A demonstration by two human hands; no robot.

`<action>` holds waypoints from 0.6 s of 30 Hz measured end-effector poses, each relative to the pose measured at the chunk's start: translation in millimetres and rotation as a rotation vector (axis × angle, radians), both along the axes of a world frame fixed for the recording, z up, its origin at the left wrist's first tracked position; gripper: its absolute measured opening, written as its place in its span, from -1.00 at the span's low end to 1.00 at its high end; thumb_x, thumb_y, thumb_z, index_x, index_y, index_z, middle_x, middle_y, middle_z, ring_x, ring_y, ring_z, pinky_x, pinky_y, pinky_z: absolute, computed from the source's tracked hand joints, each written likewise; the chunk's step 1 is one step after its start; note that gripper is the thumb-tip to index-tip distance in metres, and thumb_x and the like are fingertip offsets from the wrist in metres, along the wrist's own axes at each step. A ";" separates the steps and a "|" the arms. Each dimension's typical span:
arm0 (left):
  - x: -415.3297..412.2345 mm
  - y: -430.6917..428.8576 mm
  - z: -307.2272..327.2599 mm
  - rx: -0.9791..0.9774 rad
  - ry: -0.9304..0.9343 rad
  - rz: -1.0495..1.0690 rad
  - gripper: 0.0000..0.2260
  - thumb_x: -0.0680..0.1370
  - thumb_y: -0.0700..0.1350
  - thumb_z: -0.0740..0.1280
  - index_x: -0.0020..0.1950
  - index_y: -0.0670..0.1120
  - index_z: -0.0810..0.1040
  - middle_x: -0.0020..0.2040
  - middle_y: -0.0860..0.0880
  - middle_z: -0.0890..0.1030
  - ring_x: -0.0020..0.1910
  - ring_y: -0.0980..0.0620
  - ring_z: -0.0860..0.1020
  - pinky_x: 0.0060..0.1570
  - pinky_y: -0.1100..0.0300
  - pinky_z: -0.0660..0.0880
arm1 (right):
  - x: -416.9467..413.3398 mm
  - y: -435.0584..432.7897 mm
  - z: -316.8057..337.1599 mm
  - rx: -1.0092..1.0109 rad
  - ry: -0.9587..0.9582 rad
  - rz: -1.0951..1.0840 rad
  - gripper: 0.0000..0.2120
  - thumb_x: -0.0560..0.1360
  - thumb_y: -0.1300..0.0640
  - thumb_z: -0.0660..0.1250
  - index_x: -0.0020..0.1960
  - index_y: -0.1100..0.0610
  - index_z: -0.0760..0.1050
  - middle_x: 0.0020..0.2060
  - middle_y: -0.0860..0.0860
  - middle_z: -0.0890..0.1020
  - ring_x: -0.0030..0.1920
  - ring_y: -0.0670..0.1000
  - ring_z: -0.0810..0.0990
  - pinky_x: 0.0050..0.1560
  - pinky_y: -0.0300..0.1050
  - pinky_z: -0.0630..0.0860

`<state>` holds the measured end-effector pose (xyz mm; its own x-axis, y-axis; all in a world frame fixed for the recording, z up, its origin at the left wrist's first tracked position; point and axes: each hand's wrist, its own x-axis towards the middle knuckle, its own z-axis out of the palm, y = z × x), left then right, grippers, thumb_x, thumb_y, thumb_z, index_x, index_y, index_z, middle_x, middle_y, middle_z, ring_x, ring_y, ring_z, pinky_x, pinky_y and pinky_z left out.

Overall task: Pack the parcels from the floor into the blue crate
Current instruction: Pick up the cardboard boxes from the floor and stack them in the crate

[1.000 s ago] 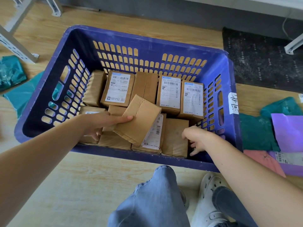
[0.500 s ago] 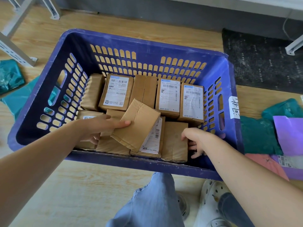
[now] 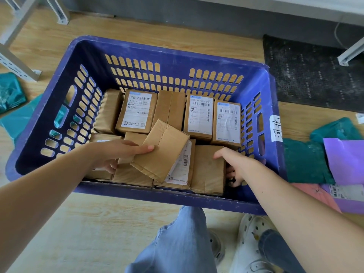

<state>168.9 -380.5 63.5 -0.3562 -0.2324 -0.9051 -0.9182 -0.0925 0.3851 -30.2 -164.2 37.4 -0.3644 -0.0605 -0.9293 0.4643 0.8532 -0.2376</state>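
Tilted cardboard parcel [image 3: 161, 150] over near row in blue crate [image 3: 173, 54], gripped at left edge by left hand [image 3: 120, 152]; right hand [image 3: 234, 164] curled round near-right parcel [image 3: 208, 168]. Probably light, stiff; best held across opposite edges.

A parcel sorting room, by the look of it a small courier depot; a blue crate [image 3: 173, 56] holds cardboard parcels [image 3: 200, 115] with barcode labels; plastic mailing bags [image 3: 307, 160] lie on the wood floor [image 3: 98, 233]; metal rack legs [image 3: 17, 64] stand nearby.
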 end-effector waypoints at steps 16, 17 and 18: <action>3.7 -10.4 -4.1 0.007 -0.006 -0.009 0.21 -0.08 0.48 0.43 0.50 0.05 0.21 0.53 -0.14 0.14 0.39 -0.39 0.25 0.30 -0.19 0.33 | 2.0 6.1 -9.3 -0.063 0.063 -0.011 0.17 -0.04 -0.07 0.63 0.46 0.09 0.19 0.37 0.12 0.40 0.33 0.20 0.39 0.31 0.27 0.34; 3.4 -10.9 -3.7 -0.001 -0.011 -0.030 0.23 -0.10 0.49 0.43 0.50 0.05 0.21 0.53 -0.13 0.15 0.38 -0.39 0.27 0.29 -0.19 0.34 | 8.3 3.7 0.6 -0.051 0.115 0.025 0.14 0.09 -0.07 0.61 0.50 0.12 0.09 0.42 0.13 0.33 0.38 0.20 0.33 0.34 0.22 0.32; 3.0 -11.2 -3.1 -0.008 -0.012 -0.051 0.28 -0.17 0.50 0.42 0.49 0.06 0.21 0.52 -0.13 0.16 0.38 -0.38 0.29 0.28 -0.18 0.35 | 12.8 3.0 4.4 -0.027 0.171 0.068 0.09 0.23 -0.05 0.56 0.53 0.15 -0.02 0.45 0.14 0.26 0.41 0.18 0.29 0.36 0.15 0.30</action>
